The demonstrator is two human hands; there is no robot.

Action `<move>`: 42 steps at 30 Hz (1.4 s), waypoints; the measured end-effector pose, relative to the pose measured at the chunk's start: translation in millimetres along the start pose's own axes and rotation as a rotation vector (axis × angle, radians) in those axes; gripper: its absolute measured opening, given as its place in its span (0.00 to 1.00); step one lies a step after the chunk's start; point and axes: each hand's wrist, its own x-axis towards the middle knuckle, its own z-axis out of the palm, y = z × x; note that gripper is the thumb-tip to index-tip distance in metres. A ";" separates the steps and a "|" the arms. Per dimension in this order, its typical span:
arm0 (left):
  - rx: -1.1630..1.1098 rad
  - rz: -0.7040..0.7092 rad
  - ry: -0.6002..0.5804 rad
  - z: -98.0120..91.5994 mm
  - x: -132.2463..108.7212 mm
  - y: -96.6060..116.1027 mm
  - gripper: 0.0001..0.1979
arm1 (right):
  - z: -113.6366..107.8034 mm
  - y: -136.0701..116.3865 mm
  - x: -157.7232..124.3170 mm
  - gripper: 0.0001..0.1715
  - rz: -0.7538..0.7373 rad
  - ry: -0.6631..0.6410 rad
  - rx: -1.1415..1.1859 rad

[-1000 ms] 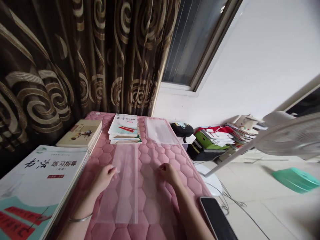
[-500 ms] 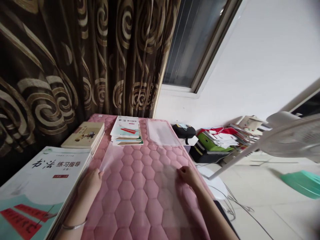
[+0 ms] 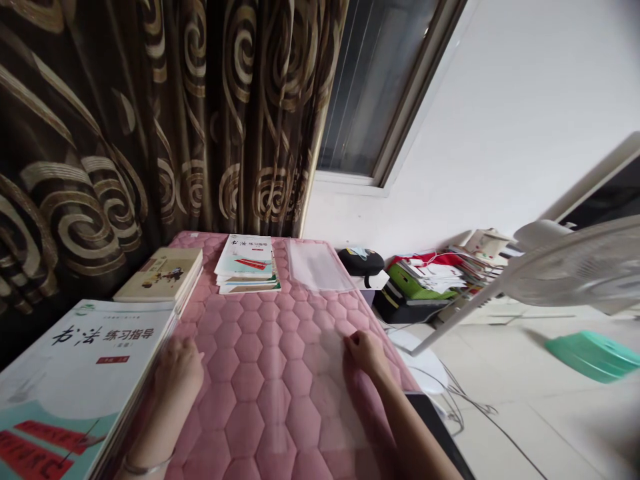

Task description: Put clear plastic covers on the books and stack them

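A thin transparent plastic cover (image 3: pixel 273 380) spreads over the pink quilted tabletop, so faint that its edges are hard to follow. At its right side my right hand (image 3: pixel 367 352) is closed, with thumb and fingers pinching the plastic. My left hand (image 3: pixel 180 375), wearing a bracelet, has its fingers curled at the sheet's left side, beside a thick stack of calligraphy workbooks (image 3: pixel 80 353). Beyond the hands sits a smaller pile of workbooks (image 3: pixel 247 259), the top one showing the same cover. A stack of transparent plastic covers (image 3: pixel 320 265) lies to its right.
Beige books (image 3: pixel 160 273) are stacked behind the near workbooks. A patterned curtain (image 3: pixel 240 120) hangs behind the pink table (image 3: pixel 300 347). On the right are a white fan (image 3: pixel 575 267), a black case (image 3: pixel 361 261), piled papers (image 3: pixel 430 275), a green stool (image 3: pixel 593 355) and floor cables.
The plastic's raised left corner has come down, and the sheet now lies flatter. My left hand has dropped slightly toward me. The whole view has shifted a little.
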 end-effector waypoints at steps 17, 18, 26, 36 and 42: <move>-0.303 0.536 -0.235 5.1 -49.0 91.9 0.33 | 33.5 -24.2 -25.8 0.31 -0.479 -0.182 -0.151; -0.302 0.528 -0.223 6.8 -48.1 87.9 0.33 | 35.8 -22.4 -26.4 0.31 -0.472 -0.197 -0.153; -0.306 0.460 -0.209 7.3 -39.1 63.7 0.31 | 15.3 -49.9 -16.8 0.21 -0.493 -0.188 -0.217; -0.365 0.490 -0.249 13.9 -37.7 59.8 0.34 | 52.6 -220.9 72.7 0.19 -0.696 -0.131 -0.338; -0.352 0.497 -0.163 20.7 -39.0 59.7 0.35 | 82.5 -267.3 106.5 0.22 -0.756 -0.169 -0.426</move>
